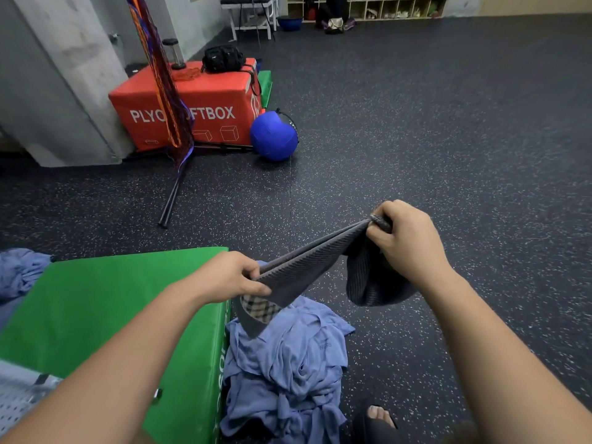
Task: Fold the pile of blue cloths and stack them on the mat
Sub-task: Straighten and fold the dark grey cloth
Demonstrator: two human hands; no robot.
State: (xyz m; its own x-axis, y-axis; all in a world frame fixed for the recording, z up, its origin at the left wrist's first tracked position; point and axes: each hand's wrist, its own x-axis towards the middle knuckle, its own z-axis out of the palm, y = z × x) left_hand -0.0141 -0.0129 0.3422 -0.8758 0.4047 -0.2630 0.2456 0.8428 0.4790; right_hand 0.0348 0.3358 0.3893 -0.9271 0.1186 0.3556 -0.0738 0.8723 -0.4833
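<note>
A dark grey ribbed cloth (307,264) is stretched in the air between my hands. My left hand (230,277) pinches its lower left end, where a checkered patch shows. My right hand (407,238) grips the upper right end, and a loose fold hangs below that hand. Under the cloth, a crumpled pile of light blue cloths (288,363) lies on the floor against the side of the green mat (112,302). The mat's top is bare where it shows. More blue cloth (19,274) lies at the mat's far left edge.
An orange plyo soft box (192,104) with a black bag on it stands far left, a blue ball (274,136) beside it. Hanging straps and black rods (169,203) sit near the box. My sandalled foot (378,418) is at the bottom. Speckled black floor spreads right.
</note>
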